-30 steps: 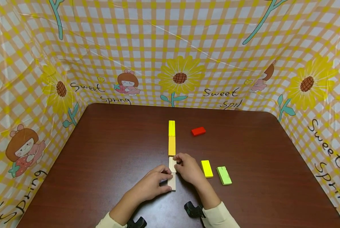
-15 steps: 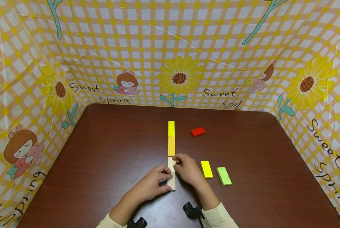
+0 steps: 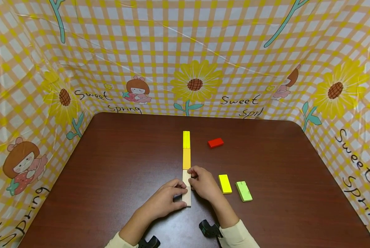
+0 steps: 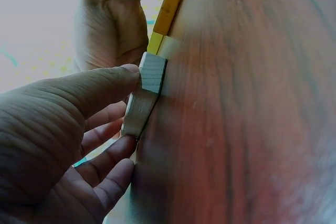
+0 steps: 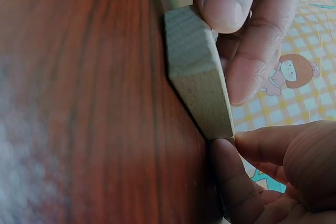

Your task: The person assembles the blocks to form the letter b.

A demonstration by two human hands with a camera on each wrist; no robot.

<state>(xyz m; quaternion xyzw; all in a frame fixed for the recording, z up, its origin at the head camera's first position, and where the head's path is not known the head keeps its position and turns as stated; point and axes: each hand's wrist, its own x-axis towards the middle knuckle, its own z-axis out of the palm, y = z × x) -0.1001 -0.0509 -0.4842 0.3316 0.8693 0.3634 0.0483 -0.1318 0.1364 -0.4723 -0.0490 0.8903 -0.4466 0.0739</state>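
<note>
Down the middle of the table, in the head view, runs a straight row of flat wooden blocks. From the far end it has a yellow block (image 3: 186,139), an orange block (image 3: 186,159), a plain striped block (image 3: 185,176) and a plain smooth block (image 3: 187,200). My left hand (image 3: 164,199) grips the smooth block, thumb at its near end and fingers along its left side. From the right, my right hand (image 3: 204,182) pinches the striped block with thumb and forefinger. The left wrist view shows the smooth block's (image 4: 139,109) end and left side.
A loose yellow block (image 3: 225,184) and a light green block (image 3: 244,191) lie right of my right hand. Farther back lies a red block (image 3: 215,143). A patterned checked cloth (image 3: 160,38) surrounds the dark brown table (image 3: 120,148) at back and sides.
The plain blocks have shifted slightly away from me and leftward. The thin gap between the orange block and the striped block has closed. Both hands keep the same hold.
</note>
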